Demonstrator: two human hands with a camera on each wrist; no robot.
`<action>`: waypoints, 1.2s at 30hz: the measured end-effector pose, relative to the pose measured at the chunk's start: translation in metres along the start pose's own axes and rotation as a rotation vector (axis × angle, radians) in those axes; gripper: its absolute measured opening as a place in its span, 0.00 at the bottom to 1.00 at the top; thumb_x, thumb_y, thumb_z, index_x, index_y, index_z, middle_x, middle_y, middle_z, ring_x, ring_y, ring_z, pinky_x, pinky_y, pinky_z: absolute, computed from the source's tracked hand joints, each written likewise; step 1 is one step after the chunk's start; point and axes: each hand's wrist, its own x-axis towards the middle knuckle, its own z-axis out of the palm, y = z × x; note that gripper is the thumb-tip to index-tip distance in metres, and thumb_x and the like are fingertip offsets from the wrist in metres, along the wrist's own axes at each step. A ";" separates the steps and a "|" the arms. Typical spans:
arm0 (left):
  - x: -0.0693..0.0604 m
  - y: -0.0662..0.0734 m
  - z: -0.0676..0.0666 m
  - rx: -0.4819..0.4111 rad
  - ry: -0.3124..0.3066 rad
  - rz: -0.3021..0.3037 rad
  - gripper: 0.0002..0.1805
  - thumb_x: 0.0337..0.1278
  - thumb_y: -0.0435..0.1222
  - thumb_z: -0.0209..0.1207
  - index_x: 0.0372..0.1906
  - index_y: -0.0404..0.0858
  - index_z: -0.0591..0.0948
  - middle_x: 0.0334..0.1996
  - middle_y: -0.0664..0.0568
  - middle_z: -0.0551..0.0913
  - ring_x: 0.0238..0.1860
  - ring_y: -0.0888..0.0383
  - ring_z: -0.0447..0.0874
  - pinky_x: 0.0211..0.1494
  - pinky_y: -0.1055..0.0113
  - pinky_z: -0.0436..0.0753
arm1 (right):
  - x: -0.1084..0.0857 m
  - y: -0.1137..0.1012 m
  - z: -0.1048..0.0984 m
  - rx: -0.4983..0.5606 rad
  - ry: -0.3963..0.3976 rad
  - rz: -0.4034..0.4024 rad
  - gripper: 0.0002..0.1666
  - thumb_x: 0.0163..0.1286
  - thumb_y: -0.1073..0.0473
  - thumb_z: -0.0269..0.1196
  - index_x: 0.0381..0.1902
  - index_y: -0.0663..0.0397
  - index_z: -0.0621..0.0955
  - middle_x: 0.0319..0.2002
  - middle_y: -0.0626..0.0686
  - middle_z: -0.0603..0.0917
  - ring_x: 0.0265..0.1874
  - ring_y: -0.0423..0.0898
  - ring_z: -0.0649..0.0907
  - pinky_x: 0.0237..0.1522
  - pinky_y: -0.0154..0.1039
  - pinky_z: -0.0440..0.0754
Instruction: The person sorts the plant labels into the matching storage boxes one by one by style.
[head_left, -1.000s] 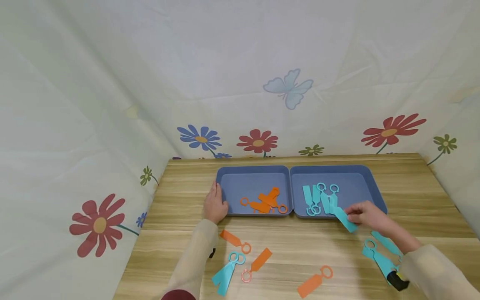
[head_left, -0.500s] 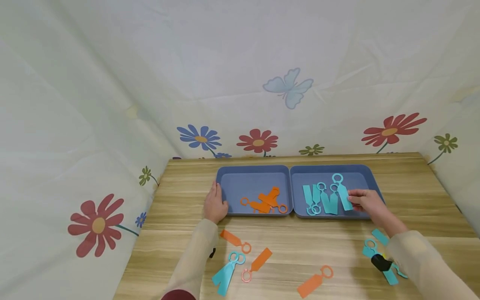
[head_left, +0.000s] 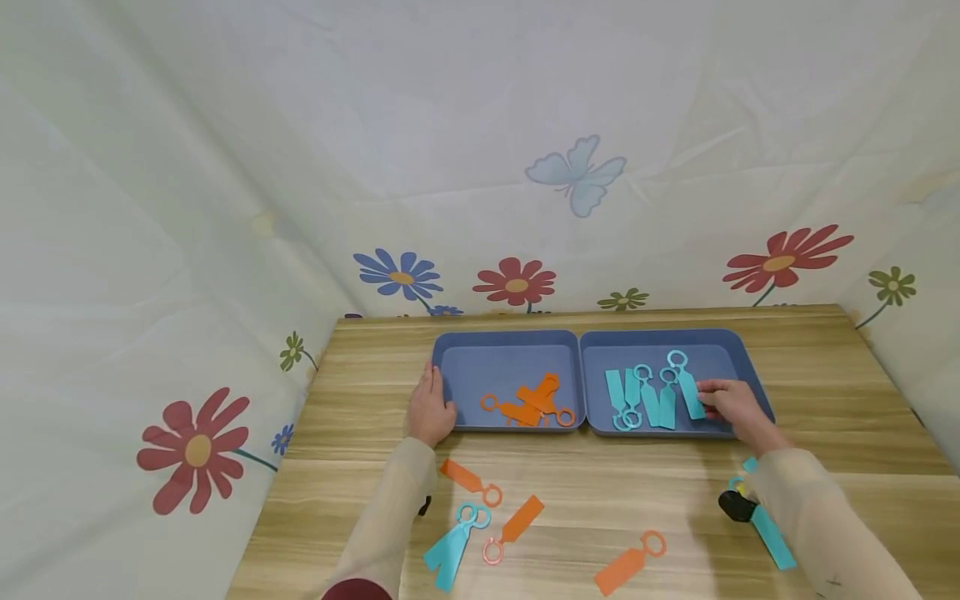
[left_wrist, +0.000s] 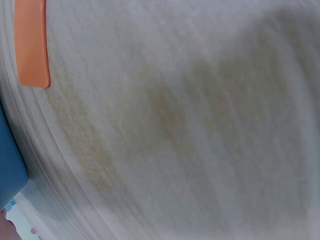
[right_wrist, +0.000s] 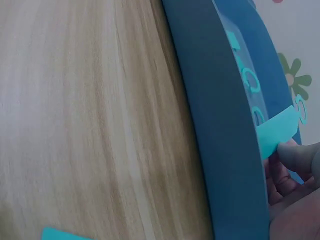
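In the head view, my right hand (head_left: 738,408) pinches the flat end of a turquoise ring tag (head_left: 691,395) over the right blue tray (head_left: 720,339), its ring pointing away from me. Several turquoise tags (head_left: 667,407) lie in that tray, left of the held one. The right wrist view shows thumb and fingers on the held tag (right_wrist: 278,131) just inside the tray wall (right_wrist: 210,125). My left hand (head_left: 431,410) rests with extended fingers against the left edge of the left blue tray (head_left: 480,340), which contains several orange tags (head_left: 522,413).
On the wooden table (head_left: 360,375), in front of the trays, lie orange tags (head_left: 522,518) and overlapping turquoise tags (head_left: 450,552). Another turquoise tag (head_left: 772,537) lies partly beneath my right forearm. A patterned cloth (head_left: 480,200) hangs behind the table.
My right hand has carried the turquoise tag from the tray's front edge further in, and the tag has turned so its ring points to the back. My left hand has stayed in place.
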 end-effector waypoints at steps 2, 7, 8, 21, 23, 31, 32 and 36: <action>0.000 0.000 -0.001 0.008 -0.006 -0.001 0.37 0.44 0.35 0.49 0.63 0.26 0.57 0.67 0.38 0.53 0.65 0.45 0.56 0.66 0.58 0.59 | 0.001 0.001 0.002 0.000 0.013 0.014 0.25 0.63 0.65 0.49 0.55 0.76 0.66 0.35 0.51 0.76 0.23 0.36 0.75 0.29 0.32 0.79; -0.001 0.001 -0.003 0.005 -0.018 -0.007 0.37 0.44 0.36 0.48 0.64 0.26 0.56 0.67 0.38 0.52 0.66 0.46 0.55 0.67 0.57 0.58 | 0.002 0.001 0.005 -0.017 0.049 0.046 0.22 0.62 0.67 0.48 0.52 0.78 0.68 0.30 0.53 0.75 0.21 0.39 0.74 0.25 0.33 0.77; -0.001 0.001 -0.003 0.001 -0.017 -0.009 0.37 0.44 0.36 0.48 0.64 0.26 0.56 0.67 0.38 0.52 0.66 0.46 0.55 0.67 0.58 0.58 | 0.002 0.001 0.005 -0.024 0.058 0.052 0.21 0.62 0.68 0.48 0.51 0.78 0.68 0.29 0.53 0.75 0.21 0.40 0.73 0.25 0.33 0.77; -0.002 0.003 -0.006 0.009 -0.011 -0.003 0.37 0.44 0.35 0.49 0.63 0.26 0.57 0.66 0.37 0.55 0.66 0.45 0.56 0.66 0.58 0.59 | 0.004 0.004 0.014 -0.190 0.160 0.032 0.16 0.57 0.69 0.47 0.42 0.76 0.71 0.22 0.55 0.75 0.18 0.42 0.74 0.21 0.34 0.73; -0.002 0.003 -0.007 0.011 -0.017 -0.004 0.37 0.45 0.35 0.49 0.64 0.26 0.57 0.66 0.37 0.55 0.66 0.45 0.55 0.66 0.58 0.59 | 0.004 0.004 0.015 -0.220 0.179 0.021 0.16 0.56 0.69 0.47 0.42 0.75 0.71 0.22 0.56 0.75 0.18 0.43 0.75 0.20 0.35 0.72; -0.002 0.004 -0.007 0.018 -0.019 -0.004 0.37 0.45 0.36 0.49 0.63 0.25 0.57 0.66 0.37 0.55 0.65 0.45 0.56 0.66 0.58 0.59 | 0.005 0.002 0.019 -0.275 0.226 0.026 0.14 0.54 0.69 0.48 0.38 0.72 0.73 0.19 0.56 0.76 0.17 0.43 0.75 0.19 0.34 0.71; -0.002 0.004 -0.007 0.018 -0.019 -0.004 0.37 0.45 0.36 0.49 0.63 0.26 0.57 0.66 0.37 0.54 0.65 0.45 0.56 0.66 0.58 0.59 | 0.005 0.002 0.018 -0.279 0.229 0.028 0.14 0.54 0.68 0.48 0.38 0.72 0.73 0.19 0.56 0.76 0.17 0.43 0.75 0.19 0.34 0.71; -0.001 0.003 -0.006 0.021 -0.024 -0.008 0.37 0.45 0.36 0.48 0.64 0.26 0.56 0.66 0.38 0.54 0.66 0.45 0.55 0.66 0.58 0.59 | 0.005 0.001 0.018 -0.277 0.232 0.047 0.14 0.55 0.68 0.49 0.39 0.72 0.73 0.20 0.57 0.76 0.17 0.44 0.75 0.19 0.34 0.71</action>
